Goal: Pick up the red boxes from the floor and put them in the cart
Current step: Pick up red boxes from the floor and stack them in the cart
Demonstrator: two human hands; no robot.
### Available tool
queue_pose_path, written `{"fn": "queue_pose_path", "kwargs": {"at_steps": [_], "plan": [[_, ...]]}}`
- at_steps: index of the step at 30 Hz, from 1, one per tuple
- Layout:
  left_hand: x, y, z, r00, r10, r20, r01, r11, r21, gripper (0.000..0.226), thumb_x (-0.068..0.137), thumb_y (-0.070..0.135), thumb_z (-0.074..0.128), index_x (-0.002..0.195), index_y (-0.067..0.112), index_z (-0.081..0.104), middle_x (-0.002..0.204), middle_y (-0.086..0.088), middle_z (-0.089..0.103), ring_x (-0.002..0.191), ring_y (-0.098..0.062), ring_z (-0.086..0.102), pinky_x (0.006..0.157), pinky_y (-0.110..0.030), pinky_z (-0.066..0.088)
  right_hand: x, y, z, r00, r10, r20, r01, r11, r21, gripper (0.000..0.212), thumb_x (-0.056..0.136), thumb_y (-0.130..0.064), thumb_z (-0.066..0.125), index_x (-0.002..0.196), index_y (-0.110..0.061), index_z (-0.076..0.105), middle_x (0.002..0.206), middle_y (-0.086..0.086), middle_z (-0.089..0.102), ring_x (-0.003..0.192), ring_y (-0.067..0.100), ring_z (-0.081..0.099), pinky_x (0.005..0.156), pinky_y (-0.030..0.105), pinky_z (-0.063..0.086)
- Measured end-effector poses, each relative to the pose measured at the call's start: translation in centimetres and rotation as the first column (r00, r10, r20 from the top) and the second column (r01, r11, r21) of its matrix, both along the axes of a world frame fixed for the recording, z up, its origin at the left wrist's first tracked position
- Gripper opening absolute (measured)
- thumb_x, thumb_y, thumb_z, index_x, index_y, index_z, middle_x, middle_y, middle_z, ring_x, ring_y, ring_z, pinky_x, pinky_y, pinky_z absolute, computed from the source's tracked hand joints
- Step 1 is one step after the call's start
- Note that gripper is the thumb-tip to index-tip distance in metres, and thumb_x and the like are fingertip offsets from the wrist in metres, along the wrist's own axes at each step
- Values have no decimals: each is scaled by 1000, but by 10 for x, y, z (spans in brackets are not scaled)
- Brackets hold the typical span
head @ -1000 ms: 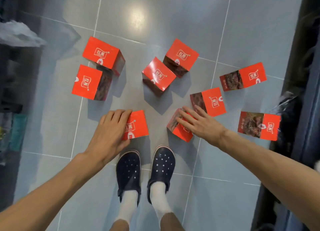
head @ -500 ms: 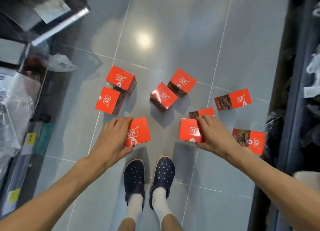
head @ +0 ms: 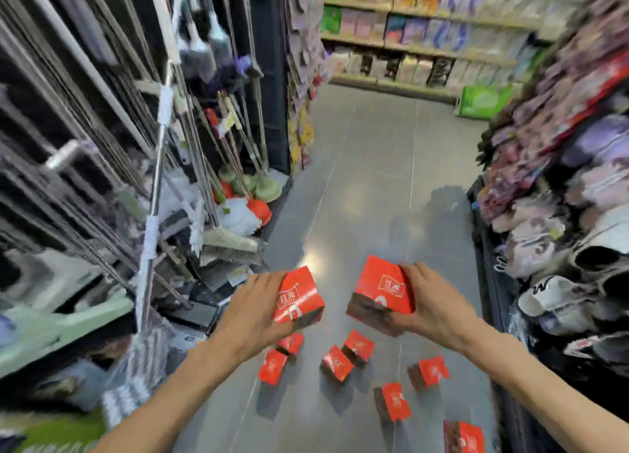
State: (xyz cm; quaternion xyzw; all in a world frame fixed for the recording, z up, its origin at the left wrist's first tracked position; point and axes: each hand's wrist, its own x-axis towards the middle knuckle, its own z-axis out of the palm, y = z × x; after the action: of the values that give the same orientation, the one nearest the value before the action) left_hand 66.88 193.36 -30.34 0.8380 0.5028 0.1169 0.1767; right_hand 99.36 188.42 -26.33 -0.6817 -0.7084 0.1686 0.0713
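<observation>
Head view: 2 glossy red boxes (head: 297, 296) aloft.

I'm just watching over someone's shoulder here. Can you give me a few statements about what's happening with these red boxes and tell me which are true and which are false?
1. Each hand holds one red box. True: the left hand grips the left box, and the right hand grips the right box.
2. All the boxes are off the floor. False: several boxes lie on the floor.
3. A cart stands in plain sight ahead. False: none can be made out.
4. Mops lean at the left side of the aisle. True.
5. The two held boxes touch each other. False: a gap separates them.
</observation>
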Motion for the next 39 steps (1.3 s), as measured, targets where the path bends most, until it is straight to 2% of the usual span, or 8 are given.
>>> {"fn": "queue_pose_path", "kwargs": {"at_steps": [8, 14, 18, 24, 29, 32, 36, 39], "plan": [[-55, -34, 201, 990, 137, -25, -130, 972, 197, 96, 73, 73, 55, 150, 22, 27, 131, 1, 47, 118, -20, 43, 99, -39, 38, -42, 4, 203, 961, 165, -221, -123, 973, 196, 77, 66, -59, 71, 132, -28, 47, 109, -10, 55, 93, 8, 54, 73, 21, 43], [-102, -97, 270, 919, 393, 41, -389, 882, 267, 101, 71, 80, 52, 150, 20, 32, 126, -1, 50, 113, -21, 45, 100, -42, 38, -104, 14, 277, 864, 431, -261, -355, 888, 291, 81, 73, -56, 76, 138, -23, 42, 117, -1, 54, 99, 15, 55, 87, 37, 51], [-136, -177, 296, 799, 597, 71, -590, 754, 288, 106, 68, 84, 50, 150, 18, 34, 124, 0, 50, 114, -21, 46, 101, -39, 38, -171, 0, 307, 740, 625, -249, -548, 774, 317, 75, 71, -59, 75, 132, -26, 45, 111, -4, 53, 90, 9, 56, 80, 31, 50], [-184, -350, 325, 529, 838, 131, -823, 470, 319, 103, 66, 78, 55, 147, 16, 39, 139, -3, 48, 128, -21, 42, 111, -39, 31, -293, -72, 334, 461, 851, -253, -792, 523, 317, 61, 72, -59, 76, 120, -33, 49, 106, -7, 56, 87, 8, 60, 81, 38, 53], [-201, -527, 336, 165, 980, 111, -935, 119, 334, 100, 68, 79, 58, 147, 22, 37, 130, -1, 51, 120, -24, 45, 105, -42, 37, -386, -186, 346, 167, 950, -264, -919, 247, 308, 62, 70, -53, 81, 121, -32, 52, 101, -14, 57, 84, -1, 58, 75, 19, 48], [-191, -637, 343, -19, 990, 141, -940, -65, 334, 98, 70, 78, 60, 146, 21, 38, 133, -1, 51, 124, -21, 43, 106, -39, 36, -427, -274, 352, 6, 971, -241, -939, 88, 332, 68, 67, -57, 80, 123, -30, 56, 107, -5, 61, 89, 11, 61, 81, 32, 50], [-160, -777, 356, -249, 958, 141, -904, -282, 321, 98, 70, 81, 58, 146, 25, 37, 124, 2, 52, 115, -19, 47, 99, -40, 42, -465, -405, 362, -174, 964, -201, -932, -95, 349, 58, 74, -51, 80, 122, -32, 52, 105, -6, 54, 88, 11, 50, 73, 26, 32], [-132, -875, 365, -368, 921, 127, -865, -390, 315, 103, 67, 84, 53, 147, 21, 39, 125, -1, 53, 116, -21, 46, 101, -41, 40, -483, -505, 364, -308, 912, -271, -921, -214, 325, 51, 73, -49, 81, 113, -32, 55, 99, -11, 58, 81, 8, 55, 74, 33, 45]]}}
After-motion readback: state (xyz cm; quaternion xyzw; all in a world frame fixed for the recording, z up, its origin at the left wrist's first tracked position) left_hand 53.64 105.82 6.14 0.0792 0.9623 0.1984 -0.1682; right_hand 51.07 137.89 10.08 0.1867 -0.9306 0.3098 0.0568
